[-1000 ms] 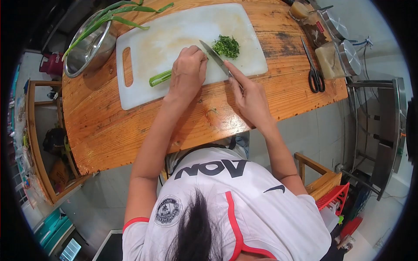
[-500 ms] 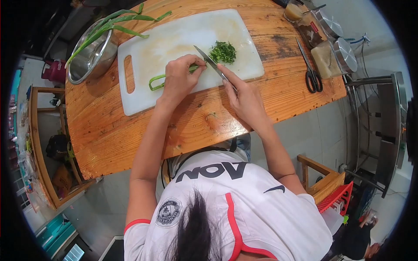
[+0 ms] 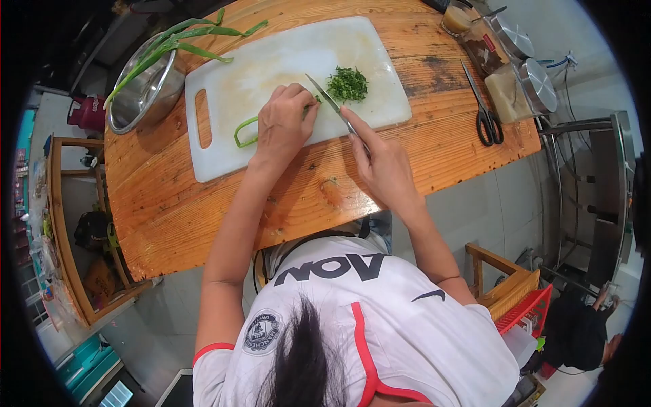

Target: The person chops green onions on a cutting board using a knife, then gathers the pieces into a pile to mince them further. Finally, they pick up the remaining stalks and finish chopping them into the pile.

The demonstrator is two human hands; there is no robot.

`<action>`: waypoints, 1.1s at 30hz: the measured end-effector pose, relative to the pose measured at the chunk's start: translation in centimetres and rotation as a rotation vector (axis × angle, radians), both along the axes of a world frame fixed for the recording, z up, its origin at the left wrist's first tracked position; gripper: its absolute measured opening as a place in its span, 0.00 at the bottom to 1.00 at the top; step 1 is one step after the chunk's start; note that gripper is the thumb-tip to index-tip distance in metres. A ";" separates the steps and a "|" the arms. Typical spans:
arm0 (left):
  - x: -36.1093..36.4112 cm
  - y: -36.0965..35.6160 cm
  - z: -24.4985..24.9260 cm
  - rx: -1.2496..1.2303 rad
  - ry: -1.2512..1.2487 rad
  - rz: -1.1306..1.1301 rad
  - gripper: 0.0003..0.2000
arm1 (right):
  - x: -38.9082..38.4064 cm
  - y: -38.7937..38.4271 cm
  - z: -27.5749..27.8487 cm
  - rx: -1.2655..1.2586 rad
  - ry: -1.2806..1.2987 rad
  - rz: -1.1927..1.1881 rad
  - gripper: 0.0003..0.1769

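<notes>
My left hand (image 3: pixel 285 124) is closed around a folded bunch of green onion (image 3: pixel 245 131), whose bent end loops out to the left over the white cutting board (image 3: pixel 258 71). Gripped in my right hand (image 3: pixel 381 159) is a knife (image 3: pixel 327 95), its blade slanting up and left just right of my left fingertips. My right index finger lies along the top of the knife. Beyond the blade sits a small heap of chopped green onion (image 3: pixel 348 84). A few green bits lie by my left fingertips.
A metal bowl (image 3: pixel 161 93) with long green onion stalks (image 3: pixel 163 47) across its rim stands left of the board. Black scissors (image 3: pixel 487 122) and jars with metal lids (image 3: pixel 538 85) are at the table's right. Another person (image 3: pixel 576 332) is at lower right.
My left fingers have curled further over the green onion, hiding more of its cut end. The knife has shifted slightly. The person at lower right has come further into view.
</notes>
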State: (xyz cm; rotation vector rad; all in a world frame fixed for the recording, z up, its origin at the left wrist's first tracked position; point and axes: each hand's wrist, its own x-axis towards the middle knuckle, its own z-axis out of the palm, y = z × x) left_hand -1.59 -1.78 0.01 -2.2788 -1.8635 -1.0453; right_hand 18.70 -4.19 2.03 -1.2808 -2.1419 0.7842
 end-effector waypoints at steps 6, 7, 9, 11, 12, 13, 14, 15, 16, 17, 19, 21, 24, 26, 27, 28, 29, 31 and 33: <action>0.7 -0.2 0.4 -0.085 -0.004 0.073 0.03 | -0.4 -1.4 -0.3 0.061 -0.064 0.000 0.29; 0.8 -0.1 0.5 -0.088 -0.004 0.074 0.02 | -0.4 -1.4 -0.1 0.062 -0.077 0.002 0.29; 0.9 -0.1 0.6 -0.097 -0.005 0.075 0.02 | -0.5 -1.4 0.0 0.065 -0.092 0.006 0.29; 1.0 0.1 0.6 -0.095 0.012 0.072 0.02 | -0.6 -1.4 0.0 0.070 -0.096 0.013 0.28; 0.9 0.2 0.6 -0.093 0.020 0.070 0.02 | -0.6 -1.3 -0.1 0.074 -0.101 0.017 0.28; 0.9 0.3 0.7 -0.091 0.030 0.062 0.02 | -0.7 -1.1 -0.3 0.079 -0.106 0.021 0.27; 0.8 0.5 0.8 -0.088 0.039 0.054 0.02 | -0.8 -0.9 -0.5 0.085 -0.111 0.026 0.27; 0.8 0.4 0.7 -0.090 0.048 0.044 0.02 | -1.3 -0.5 -1.0 0.103 -0.087 0.028 0.27; 0.8 0.4 0.5 -0.091 0.049 0.050 0.02 | -1.9 0.0 -1.5 0.121 -0.064 0.026 0.26; 0.8 0.5 0.4 -0.088 0.050 0.057 0.02 | -2.1 0.5 -1.9 0.144 -0.041 0.024 0.26; 0.7 0.4 0.3 -0.091 0.004 0.068 0.02 | -1.7 0.9 -2.0 0.093 -0.008 0.028 0.25; 0.5 0.1 0.1 -0.100 -0.097 0.077 0.02 | -1.2 1.4 -1.6 0.040 0.043 0.025 0.25; 0.9 0.2 0.2 -0.102 -0.040 0.117 0.02 | -0.3 0.8 0.0 -0.054 0.078 0.008 0.24; 1.0 0.2 0.9 -0.138 -0.022 0.126 0.02 | 0.0 0.2 0.9 -0.088 0.043 0.001 0.24; 1.2 0.2 1.0 -0.155 -0.012 0.126 0.02 | 0.0 -0.2 0.8 -0.074 0.026 0.003 0.24; 1.3 0.3 1.0 -0.163 -0.015 0.121 0.01 | -0.1 -0.4 0.7 -0.056 0.011 0.005 0.24; 1.3 0.3 1.0 -0.170 -0.016 0.119 0.01 | -0.2 -0.4 0.6 -0.036 -0.002 0.011 0.24; 1.1 0.3 1.0 -0.158 0.004 0.114 0.01 | -0.5 -0.2 0.4 -0.037 0.013 0.018 0.23; 1.0 0.4 0.8 -0.119 0.037 0.097 0.02 | -0.8 0.0 -0.2 -0.035 0.035 0.021 0.23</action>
